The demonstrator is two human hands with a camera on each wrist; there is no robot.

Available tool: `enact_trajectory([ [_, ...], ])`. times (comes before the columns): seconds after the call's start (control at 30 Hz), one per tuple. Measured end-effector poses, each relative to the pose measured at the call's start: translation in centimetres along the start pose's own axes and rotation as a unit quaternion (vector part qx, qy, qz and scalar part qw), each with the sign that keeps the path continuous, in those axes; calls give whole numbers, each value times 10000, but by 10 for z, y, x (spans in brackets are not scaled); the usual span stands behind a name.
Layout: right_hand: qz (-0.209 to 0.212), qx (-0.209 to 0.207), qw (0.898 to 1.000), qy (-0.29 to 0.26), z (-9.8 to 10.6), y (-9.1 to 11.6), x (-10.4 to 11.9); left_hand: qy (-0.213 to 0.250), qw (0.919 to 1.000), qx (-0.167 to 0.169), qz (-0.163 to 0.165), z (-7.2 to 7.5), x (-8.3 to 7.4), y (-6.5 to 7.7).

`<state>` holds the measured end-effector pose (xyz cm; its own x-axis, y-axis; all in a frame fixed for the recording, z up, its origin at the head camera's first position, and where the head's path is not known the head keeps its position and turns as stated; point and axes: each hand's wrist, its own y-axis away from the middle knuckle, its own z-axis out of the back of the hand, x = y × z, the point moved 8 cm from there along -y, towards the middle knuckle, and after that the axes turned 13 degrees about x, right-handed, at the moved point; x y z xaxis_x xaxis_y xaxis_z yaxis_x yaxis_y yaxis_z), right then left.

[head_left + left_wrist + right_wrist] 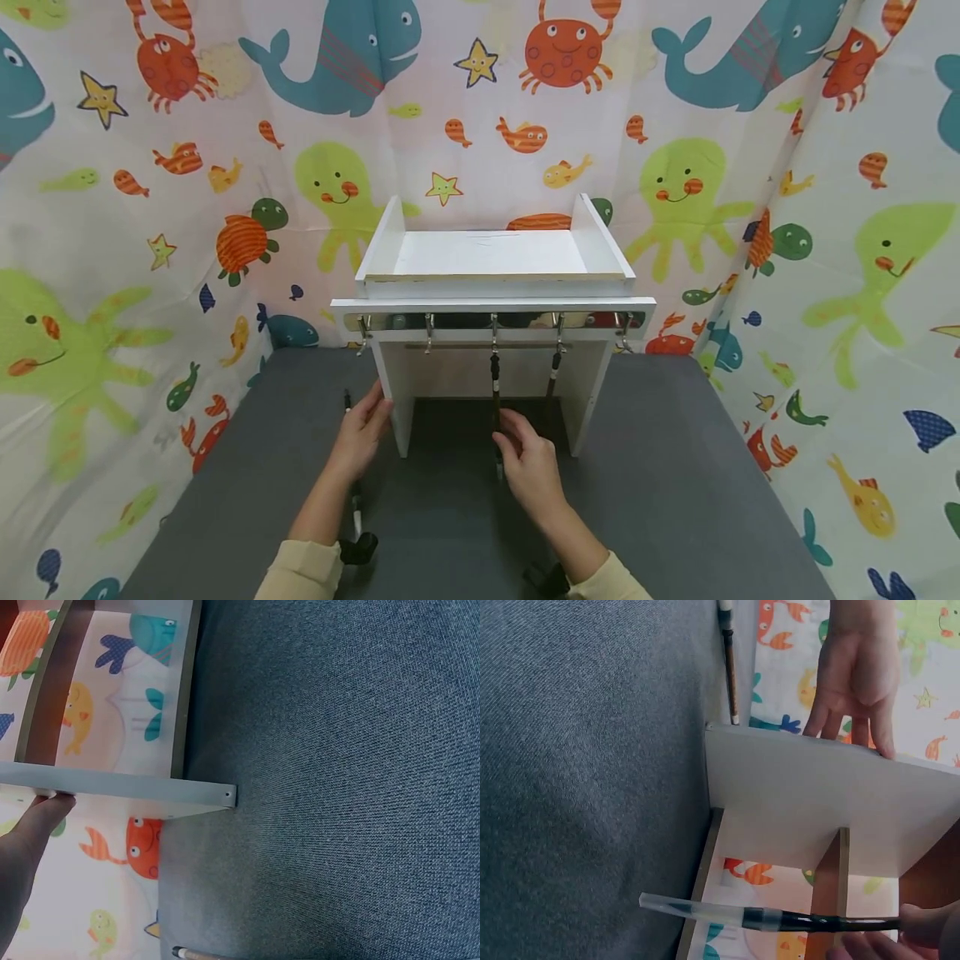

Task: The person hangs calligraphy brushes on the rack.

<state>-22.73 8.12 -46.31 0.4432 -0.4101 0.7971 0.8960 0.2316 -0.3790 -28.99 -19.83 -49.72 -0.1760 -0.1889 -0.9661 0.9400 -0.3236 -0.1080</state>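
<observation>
My right hand [531,462] pinches a dark-handled calligraphy brush [496,387] that hangs upright from the middle hook of a white shelf [491,289]. A clear sleeve [705,911] covers its tip in the right wrist view. One hook to the right hangs a second brush [553,377]. My left hand [357,433] rests with its fingertips against the outer face of the shelf's left side panel [392,392]; in the right wrist view, its fingers look mostly straight. A third brush [730,671] lies on the grey cloth outside that panel, partly hidden behind the left forearm in the head view.
A metal rail with several hooks [430,327] runs along the shelf's front. Grey cloth [660,467] covers the table. A curtain [465,108] with sea animals stands behind and at both sides. Dark objects [360,549] lie near both sleeves.
</observation>
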Motion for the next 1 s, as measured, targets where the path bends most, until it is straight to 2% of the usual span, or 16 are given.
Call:
enact_trajectory([
  [0.17,-72,-16,9993,366,3,4,6,-62,9999,23,-88,2,0,0],
  [0.3,347,-213,9971,650,15,13,23,-128,9998,31,-173,2,-1,-1],
  [0.43,835,-533,9924,732,40,22,45,-67,9997,41,-251,0,0,-1],
  [0.6,1191,-702,9888,559,75,27,65,36,9998,31,-179,0,4,0],
  [0.7,1356,-1058,9841,447,98,29,70,65,9999,44,-134,0,4,1],
  [0.8,1169,-1693,9778,388,124,29,62,109,9998,41,-132,0,4,1],
  [0.9,639,-2292,9706,352,146,28,40,167,9998,10,-143,0,4,0],
  [1.0,12,-2523,9666,451,158,25,13,153,9998,9,-139,0,4,-1],
])
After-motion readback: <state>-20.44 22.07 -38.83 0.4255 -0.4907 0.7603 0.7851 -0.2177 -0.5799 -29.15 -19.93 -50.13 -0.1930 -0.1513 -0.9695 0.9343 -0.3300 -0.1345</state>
